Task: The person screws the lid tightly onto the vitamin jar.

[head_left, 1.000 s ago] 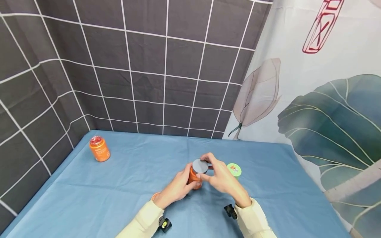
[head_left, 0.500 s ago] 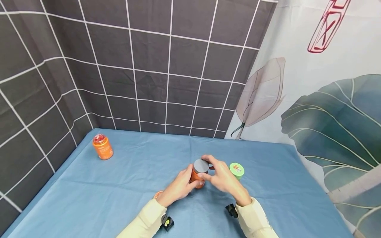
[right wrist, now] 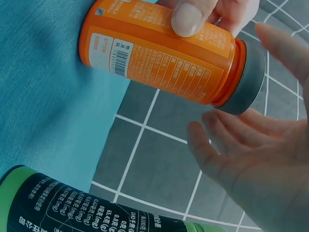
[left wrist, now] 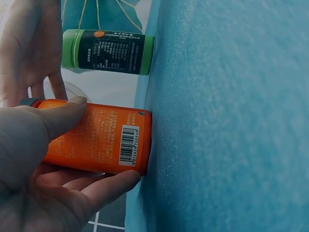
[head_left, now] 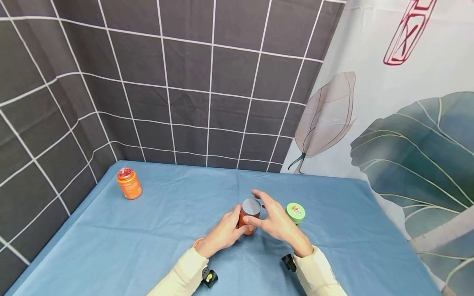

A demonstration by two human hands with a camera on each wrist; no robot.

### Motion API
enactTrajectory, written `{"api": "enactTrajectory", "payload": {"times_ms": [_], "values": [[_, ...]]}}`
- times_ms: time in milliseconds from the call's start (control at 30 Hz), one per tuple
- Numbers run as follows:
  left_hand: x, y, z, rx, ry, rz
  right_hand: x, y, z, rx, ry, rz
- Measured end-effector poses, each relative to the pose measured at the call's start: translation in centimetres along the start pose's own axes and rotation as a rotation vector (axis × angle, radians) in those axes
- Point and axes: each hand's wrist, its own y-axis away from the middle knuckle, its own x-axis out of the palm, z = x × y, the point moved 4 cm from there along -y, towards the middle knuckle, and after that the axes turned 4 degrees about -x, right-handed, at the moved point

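Note:
My left hand (head_left: 224,233) grips an upright orange bottle (right wrist: 159,53) around its body, thumb on one side and fingers on the other. The bottle's base is right at the blue cloth in the left wrist view. A grey lid (head_left: 251,206) sits on its top. Around the lid, my right hand (head_left: 275,222) is spread, its fingers and thumb apart from the lid in the right wrist view. Just beyond the right hand stands a green bottle (left wrist: 113,50) with a dark printed label, its lid (head_left: 296,211) light green.
Toward the back left of the blue-covered table (head_left: 170,205) stands another orange bottle (head_left: 130,186), its top uncovered and reddish inside. A round orange object (head_left: 198,242) lies partly hidden beside my left wrist. Dark gridded fabric (head_left: 185,102) hangs behind the table.
My right fingers have spread away from the grey lid, the index finger lifting off it. The left hand keeps its grip on the bottle. The head view has shifted slightly.

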Motion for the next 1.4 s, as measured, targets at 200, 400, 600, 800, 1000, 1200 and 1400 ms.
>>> {"api": "enactTrajectory", "payload": {"times_ms": [200, 400, 600, 800, 1000, 1200, 1400], "values": [[0.13, -0.15, -0.06, 0.007, 0.027, 0.014, -0.24, 0.16, 0.47, -0.084, -0.014, 0.060], [0.24, -0.09, -0.15, 0.015, 0.037, 0.015, -0.41, 0.25, 0.63, -0.091, -0.012, 0.052], [0.16, -0.03, -0.13, 0.018, 0.017, 0.002, -0.30, 0.09, 0.77, -0.118, 0.048, -0.019], [0.11, 0.00, -0.15, 0.039, 0.004, -0.013, -0.03, 0.11, 0.73, -0.101, 0.092, -0.034], [0.15, 0.13, -0.23, 0.069, -0.010, -0.025, -0.26, 0.30, 0.53, -0.056, 0.045, -0.010], [0.32, 0.17, -0.11, 0.052, 0.014, -0.013, -0.68, 0.53, 0.69, -0.101, 0.036, 0.036], [0.29, 0.11, -0.16, 0.059, 0.034, -0.017, -0.80, 0.56, 0.82, -0.152, 0.055, 0.048]]}}
